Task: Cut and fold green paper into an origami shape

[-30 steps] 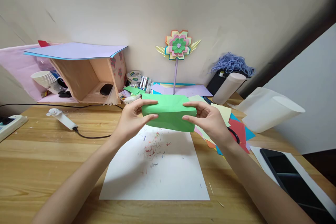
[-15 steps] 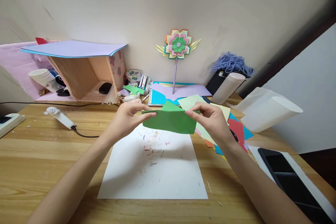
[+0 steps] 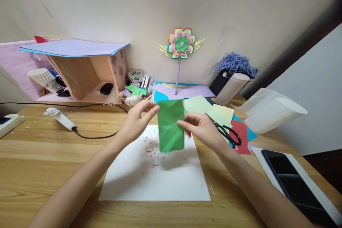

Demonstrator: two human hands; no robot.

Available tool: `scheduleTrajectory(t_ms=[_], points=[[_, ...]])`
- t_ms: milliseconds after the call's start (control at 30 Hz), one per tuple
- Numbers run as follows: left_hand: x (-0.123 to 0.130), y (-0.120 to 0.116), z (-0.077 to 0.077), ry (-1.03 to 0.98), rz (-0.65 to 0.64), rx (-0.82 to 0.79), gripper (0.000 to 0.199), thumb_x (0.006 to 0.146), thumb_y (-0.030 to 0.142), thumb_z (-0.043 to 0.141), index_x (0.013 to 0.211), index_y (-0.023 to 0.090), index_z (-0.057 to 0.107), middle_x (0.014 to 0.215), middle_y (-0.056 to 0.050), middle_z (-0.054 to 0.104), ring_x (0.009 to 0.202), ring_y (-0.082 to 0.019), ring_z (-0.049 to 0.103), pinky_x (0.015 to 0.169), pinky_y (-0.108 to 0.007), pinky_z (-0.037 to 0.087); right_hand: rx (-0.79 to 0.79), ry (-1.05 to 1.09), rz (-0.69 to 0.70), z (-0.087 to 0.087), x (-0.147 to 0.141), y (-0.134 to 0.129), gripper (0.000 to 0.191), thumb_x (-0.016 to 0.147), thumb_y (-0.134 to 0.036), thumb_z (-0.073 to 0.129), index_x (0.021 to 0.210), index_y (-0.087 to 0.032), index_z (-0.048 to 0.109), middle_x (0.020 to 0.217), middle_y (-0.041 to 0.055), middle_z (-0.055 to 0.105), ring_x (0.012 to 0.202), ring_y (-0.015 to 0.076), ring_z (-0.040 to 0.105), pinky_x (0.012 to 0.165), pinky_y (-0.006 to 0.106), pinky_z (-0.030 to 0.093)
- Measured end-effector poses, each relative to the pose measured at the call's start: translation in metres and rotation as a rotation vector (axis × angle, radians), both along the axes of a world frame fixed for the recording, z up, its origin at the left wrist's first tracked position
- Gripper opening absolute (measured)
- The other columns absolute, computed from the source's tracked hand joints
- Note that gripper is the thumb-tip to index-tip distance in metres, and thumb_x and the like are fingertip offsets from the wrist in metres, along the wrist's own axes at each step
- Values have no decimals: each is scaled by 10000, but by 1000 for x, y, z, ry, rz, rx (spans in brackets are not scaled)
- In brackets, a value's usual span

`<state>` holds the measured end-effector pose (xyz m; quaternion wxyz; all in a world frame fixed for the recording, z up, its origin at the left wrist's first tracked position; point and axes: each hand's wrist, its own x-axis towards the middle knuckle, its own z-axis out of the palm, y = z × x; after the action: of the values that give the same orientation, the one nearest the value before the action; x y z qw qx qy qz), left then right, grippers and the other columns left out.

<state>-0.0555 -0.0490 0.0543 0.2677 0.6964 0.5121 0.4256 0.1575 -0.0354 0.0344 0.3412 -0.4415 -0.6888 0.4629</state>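
Between my hands a green piece of paper (image 3: 171,131) is held up, its long side running up and down, with faint crease lines across it. My left hand (image 3: 140,119) pinches its upper left corner. On the right edge, my right hand (image 3: 199,128) grips it between thumb and fingers. Beneath hangs the view of a white sheet (image 3: 155,181) lying on the desk, marked with small coloured stains. Black-handled scissors (image 3: 226,131) rest on coloured paper just beyond my right hand.
A paper flower (image 3: 181,44) stands upright at the back. Left are an open box (image 3: 88,74), a glue gun (image 3: 61,119) and its cable. To the right are pale paper sheets (image 3: 197,104), a white paper roll (image 3: 280,114), a phone (image 3: 291,178) and blue yarn (image 3: 236,65).
The green paper has turned from lying wide to standing tall, showing its creased face. My right hand has moved left and slightly down, uncovering the scissors.
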Motion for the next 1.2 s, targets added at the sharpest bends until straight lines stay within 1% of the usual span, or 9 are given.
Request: scheduleTrajectory(t_ms=[100,200,300,400,600,700,900,1067,1200], points=[[-1,8,-7,-280,96,-145,464,829,540,419,1063,164,557,1079,-85,601,1028,-209,539,896,-345,396,-125,289,-192,-4,1,11,279,714,-422,666,719,-171,543,596,-3,613,566,134,623,558,240,496],[7,6,-15,-377,-49,-419,553,700,529,615,1091,142,559,1110,-127,613,1009,-240,573,866,-369,439,-216,466,-300,-8,0,16,302,679,-400,711,726,-168,524,655,18,638,633,143,659,607,230,519],[17,2,-23,-390,-244,-470,468,656,424,701,1036,167,610,1068,-101,647,949,-231,603,824,-351,465,-314,486,-227,-12,-4,12,312,686,-406,703,671,-162,509,613,25,621,625,148,653,545,209,500],[18,2,-30,-380,-171,-407,352,699,452,652,874,147,651,836,-71,690,780,-200,626,724,-324,483,-328,406,-171,-14,-6,9,327,689,-428,690,661,-157,509,612,41,614,649,162,638,452,189,446],[10,10,-36,-405,-114,-385,337,711,450,646,826,134,658,798,-76,704,742,-191,639,700,-304,490,86,347,-406,-13,6,19,480,725,-404,656,1138,-223,495,1157,92,562,1029,191,554,755,293,512],[10,12,-37,-423,-141,-402,345,726,455,631,843,132,666,823,-90,714,766,-202,655,710,-306,496,182,304,-422,-11,13,26,374,742,-385,645,1068,-222,562,1105,71,587,1006,186,558,836,328,481],[13,12,-35,-512,-124,-453,425,746,512,580,863,112,664,805,-104,719,745,-222,674,723,-340,512,255,260,-413,-5,15,23,193,748,-342,646,883,-209,613,918,26,619,894,159,574,807,305,483],[14,11,-35,-544,-96,-455,426,739,510,589,892,118,658,798,-94,721,763,-238,676,738,-366,519,412,177,-367,-2,15,20,126,751,-321,642,811,-214,616,1022,43,585,986,189,552,876,358,454],[14,11,-36,-564,-101,-450,428,740,498,596,956,132,648,912,-107,709,801,-241,673,743,-359,515,528,8,-190,1,17,20,80,747,-313,655,741,-234,645,1095,44,602,1063,230,530,928,425,406]])
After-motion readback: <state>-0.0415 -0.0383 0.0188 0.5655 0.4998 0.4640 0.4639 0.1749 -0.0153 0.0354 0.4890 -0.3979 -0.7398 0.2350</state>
